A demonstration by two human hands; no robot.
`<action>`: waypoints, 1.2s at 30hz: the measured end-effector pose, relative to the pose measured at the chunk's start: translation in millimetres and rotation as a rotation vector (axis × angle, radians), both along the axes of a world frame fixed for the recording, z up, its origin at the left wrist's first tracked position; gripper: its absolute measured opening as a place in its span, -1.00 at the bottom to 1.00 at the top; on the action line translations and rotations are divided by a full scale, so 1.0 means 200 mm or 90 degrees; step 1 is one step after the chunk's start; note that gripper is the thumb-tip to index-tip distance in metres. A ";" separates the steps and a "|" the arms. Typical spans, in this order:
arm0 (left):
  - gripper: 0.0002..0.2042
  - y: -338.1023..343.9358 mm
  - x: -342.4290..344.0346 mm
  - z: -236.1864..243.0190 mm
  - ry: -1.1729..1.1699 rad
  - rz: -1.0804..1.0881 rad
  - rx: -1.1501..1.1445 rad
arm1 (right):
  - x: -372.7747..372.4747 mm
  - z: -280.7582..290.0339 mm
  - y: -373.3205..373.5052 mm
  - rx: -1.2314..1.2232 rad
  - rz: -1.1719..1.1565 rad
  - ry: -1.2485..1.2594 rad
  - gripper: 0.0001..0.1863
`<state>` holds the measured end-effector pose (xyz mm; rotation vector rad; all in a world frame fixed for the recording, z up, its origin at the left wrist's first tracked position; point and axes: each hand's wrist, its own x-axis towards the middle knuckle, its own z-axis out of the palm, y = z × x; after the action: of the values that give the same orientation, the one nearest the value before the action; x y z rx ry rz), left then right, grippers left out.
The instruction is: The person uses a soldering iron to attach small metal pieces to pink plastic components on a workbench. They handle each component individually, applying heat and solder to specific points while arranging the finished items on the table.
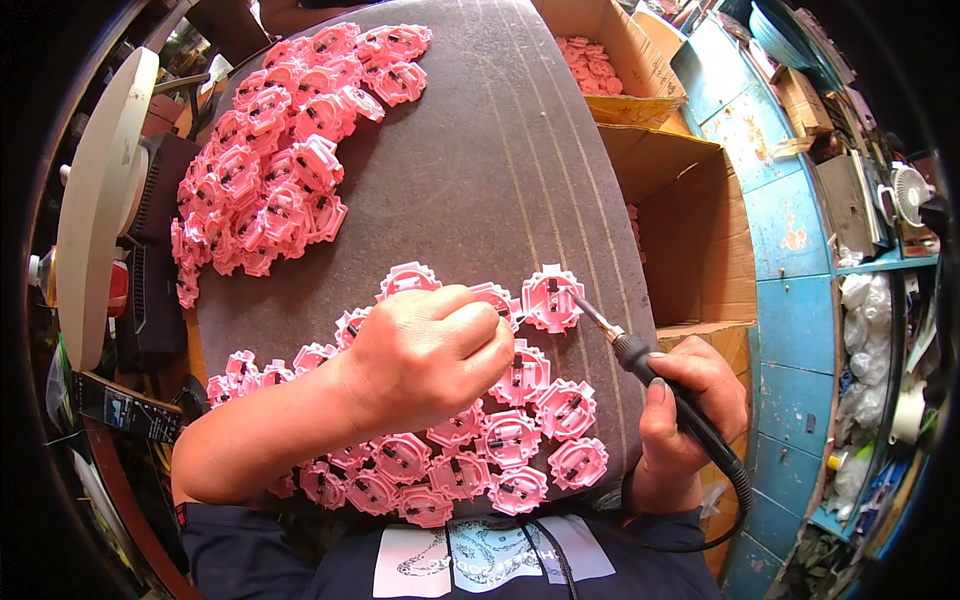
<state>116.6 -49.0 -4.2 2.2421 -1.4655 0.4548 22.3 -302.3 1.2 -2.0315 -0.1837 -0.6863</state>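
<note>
Pink plastic housings, round with notched rims and small black pieces set inside, lie in two groups on a long dark grey table marked with pale lines down its right part. Blue cabinets with chipped paint run along the right side. Between them and the table stand two open cardboard boxes: the far box holds more pink housings, and the near box shows mostly its bare inner walls.

At the table's far left is a heap, its housings piled over one another. The nearer group spreads along the person's edge, mostly lying flat, some touching and some apart, partly hidden by the left forearm.

The left hand is above this group, its fingers curled into a fist; I cannot tell whether they pinch anything, since the fingertips are hidden. The right hand grasps the black handle of a soldering iron, thumb along one side, with a black cable looping below. One upper-right housing lies just beyond the left knuckles, and the iron's slender metal tip reaches its right side, by a black piece.
</note>
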 end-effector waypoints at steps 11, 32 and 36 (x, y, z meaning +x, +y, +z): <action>-0.82 0.00 0.00 -0.01 0.004 0.001 0.004 | 0.00 0.00 0.00 0.001 0.004 0.002 -0.72; -0.85 0.00 -0.01 -0.01 0.000 -0.008 -0.008 | 0.00 0.02 0.01 0.008 -0.003 0.018 -0.71; -0.85 -0.01 0.00 -0.01 0.004 -0.007 -0.011 | 0.00 0.02 0.00 -0.010 0.012 0.013 -0.70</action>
<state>115.7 -51.1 -6.8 2.2190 -1.4648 0.4556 21.8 -301.7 4.8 -2.0480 -0.1956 -0.6539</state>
